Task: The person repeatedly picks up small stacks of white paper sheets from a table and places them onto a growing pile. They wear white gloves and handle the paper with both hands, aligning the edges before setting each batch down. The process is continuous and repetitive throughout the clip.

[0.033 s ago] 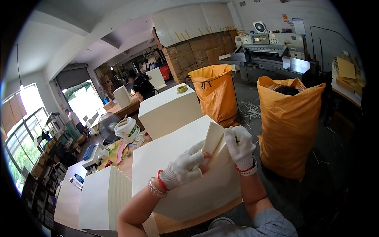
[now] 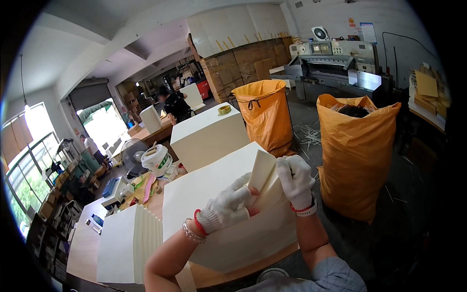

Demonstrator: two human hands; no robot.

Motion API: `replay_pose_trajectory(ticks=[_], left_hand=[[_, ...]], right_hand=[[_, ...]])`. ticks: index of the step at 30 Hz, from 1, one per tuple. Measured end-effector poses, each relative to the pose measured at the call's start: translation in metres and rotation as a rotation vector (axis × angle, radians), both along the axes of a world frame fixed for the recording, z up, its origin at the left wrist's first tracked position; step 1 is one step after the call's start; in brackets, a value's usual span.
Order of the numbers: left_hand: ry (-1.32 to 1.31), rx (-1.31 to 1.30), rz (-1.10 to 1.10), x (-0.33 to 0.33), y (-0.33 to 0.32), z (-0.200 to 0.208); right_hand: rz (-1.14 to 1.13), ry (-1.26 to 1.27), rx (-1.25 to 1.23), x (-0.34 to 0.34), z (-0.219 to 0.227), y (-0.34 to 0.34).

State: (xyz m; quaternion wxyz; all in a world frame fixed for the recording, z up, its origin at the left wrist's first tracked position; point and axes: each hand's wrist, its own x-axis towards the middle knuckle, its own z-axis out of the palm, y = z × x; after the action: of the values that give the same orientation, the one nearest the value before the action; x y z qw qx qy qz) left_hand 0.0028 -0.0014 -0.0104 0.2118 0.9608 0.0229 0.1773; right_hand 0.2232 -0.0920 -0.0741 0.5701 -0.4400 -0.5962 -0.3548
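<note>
The raised sheaf (image 2: 263,170) lies between the two hands, at the right end of the big paper stack (image 2: 206,182); its long axis runs away from the person, leaning slightly right toward the far end; the left hand (image 2: 226,205) meets its near end from the left, and the right hand (image 2: 296,181) is just beside it on the right, so both are close, the left touching it most plainly. The left hand, gloved in white with bare fingertips showing, pinches the sheaf's near part between thumb and fingers; the right hand, also gloved, has its fingers curled in at the stack's right edge, and I cannot tell whether they grip any sheets.

To the right of the hands stands a full-looking orange sack (image 2: 357,160), something dark showing in its open mouth; beyond the hands is another orange sack (image 2: 262,114), open at the top, its contents hidden; pale strips (image 2: 310,136) litter the floor between and behind the two. Beyond the left hand, off to its left, is a white bucket (image 2: 156,160) with a stick across its top, its inside not visible; straight beyond the left hand another paper stack (image 2: 209,138) carries a tape roll (image 2: 224,110); left of the left hand, a stepped paper pile (image 2: 116,246) rests on the worktop (image 2: 82,255).
</note>
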Motion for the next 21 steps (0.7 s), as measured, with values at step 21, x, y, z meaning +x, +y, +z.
replay_pose_trajectory(ticks=[21], left_hand=[[-0.074,0.012,-0.015,0.0009,0.0028,-0.0073]], right_hand=[[0.051,0.147,-0.043,-0.0036,-0.0016,-0.0014]])
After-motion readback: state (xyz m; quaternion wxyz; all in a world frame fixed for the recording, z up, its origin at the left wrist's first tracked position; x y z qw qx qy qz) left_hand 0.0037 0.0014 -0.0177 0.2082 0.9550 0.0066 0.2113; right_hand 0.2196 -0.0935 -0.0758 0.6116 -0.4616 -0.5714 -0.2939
